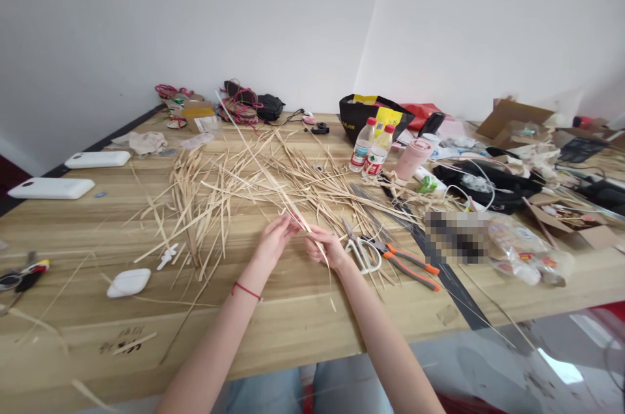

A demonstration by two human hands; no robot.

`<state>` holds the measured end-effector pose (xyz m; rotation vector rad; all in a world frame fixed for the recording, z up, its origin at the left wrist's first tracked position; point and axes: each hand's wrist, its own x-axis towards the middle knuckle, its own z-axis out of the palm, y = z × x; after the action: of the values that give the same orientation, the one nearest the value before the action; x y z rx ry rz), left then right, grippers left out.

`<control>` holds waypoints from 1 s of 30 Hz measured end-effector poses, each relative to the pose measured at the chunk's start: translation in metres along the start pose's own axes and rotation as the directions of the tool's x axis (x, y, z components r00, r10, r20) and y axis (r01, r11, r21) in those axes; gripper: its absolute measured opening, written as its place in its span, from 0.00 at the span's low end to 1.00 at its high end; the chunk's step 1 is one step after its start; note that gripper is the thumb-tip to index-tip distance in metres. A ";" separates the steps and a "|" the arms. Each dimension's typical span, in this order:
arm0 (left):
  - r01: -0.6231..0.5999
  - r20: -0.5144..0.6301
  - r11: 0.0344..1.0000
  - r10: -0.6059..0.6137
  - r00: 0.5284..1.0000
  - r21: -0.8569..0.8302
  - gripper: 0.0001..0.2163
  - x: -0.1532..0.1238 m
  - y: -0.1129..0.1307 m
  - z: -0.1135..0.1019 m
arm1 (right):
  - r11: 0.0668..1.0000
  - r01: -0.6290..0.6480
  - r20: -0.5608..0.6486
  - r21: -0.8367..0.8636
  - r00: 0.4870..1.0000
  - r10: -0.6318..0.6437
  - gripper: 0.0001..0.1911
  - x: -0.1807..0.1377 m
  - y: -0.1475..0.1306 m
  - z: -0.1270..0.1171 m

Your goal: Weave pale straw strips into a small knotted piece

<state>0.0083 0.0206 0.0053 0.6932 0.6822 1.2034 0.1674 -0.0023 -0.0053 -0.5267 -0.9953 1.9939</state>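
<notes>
Between my two hands runs a long, pale, flat strip (269, 178), perhaps bamboo, slanting up and away to the left over the table. My right hand (324, 246) is closed around its near end, whose tip curls down past the fingers. My left hand (277, 238), with a red cord at the wrist, pinches at the strip just left of the right hand; its fingertips partly overlap it. Beyond both hands lies a loose heap of similar strips (195, 206). White-handled scissors (362, 251) rest right of my right hand, touching or very near orange-handled pliers (407, 264).
Two water bottles (362, 144), a pink cup (413, 159) and a black bag (352, 121) stand at the back right. Cardboard boxes (569, 222) and plastic packaging crowd the right side. On the left are white devices (51, 188) and a white case (129, 283).
</notes>
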 end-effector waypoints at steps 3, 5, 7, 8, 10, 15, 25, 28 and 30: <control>0.010 0.065 0.992 -0.002 0.998 -0.127 0.15 0.001 0.002 0.000 | 0.997 -0.069 0.102 0.031 0.993 0.066 0.24 -0.002 -0.002 0.001; -0.039 0.034 0.986 0.045 0.998 -0.160 0.15 0.001 0.003 0.000 | 0.994 -0.103 0.141 0.044 0.985 0.096 0.24 -0.003 -0.003 0.001; -0.087 -0.015 0.986 0.086 0.996 -0.144 0.13 0.000 0.004 0.000 | 0.993 -0.109 0.150 0.052 0.984 0.100 0.24 -0.003 -0.003 0.002; -0.106 -0.037 0.987 0.102 0.994 -0.124 0.12 0.000 0.004 0.001 | 0.993 -0.099 0.147 0.057 0.985 0.090 0.24 -0.003 -0.003 0.002; -0.142 -0.078 0.987 0.136 0.988 -0.074 0.09 -0.002 0.004 0.004 | 0.996 -0.051 0.125 0.077 0.991 0.042 0.24 -0.003 -0.002 0.001; -0.233 -0.157 0.965 0.250 0.955 0.121 0.14 -0.008 0.006 0.014 | 0.991 0.109 -0.025 0.079 0.994 -0.107 0.26 -0.001 -0.003 0.002; -0.354 -0.101 0.858 0.416 0.904 0.372 0.14 -0.008 -0.002 0.016 | 0.954 0.185 -0.248 -0.236 0.938 -0.243 0.28 0.003 0.001 0.013; -0.340 -0.133 0.849 0.422 0.897 0.404 0.13 -0.006 -0.003 0.012 | 0.952 0.196 -0.243 -0.236 0.936 -0.253 0.29 0.003 0.001 0.014; -0.317 -0.191 0.876 0.403 0.895 0.365 0.13 -0.005 -0.004 0.009 | 0.952 0.208 -0.247 -0.224 0.933 -0.262 0.28 0.003 0.001 0.014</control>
<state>0.0165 0.0143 0.0087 0.9804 1.0200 1.5679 0.1562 -0.0069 0.0027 -0.7318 -1.0313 1.5698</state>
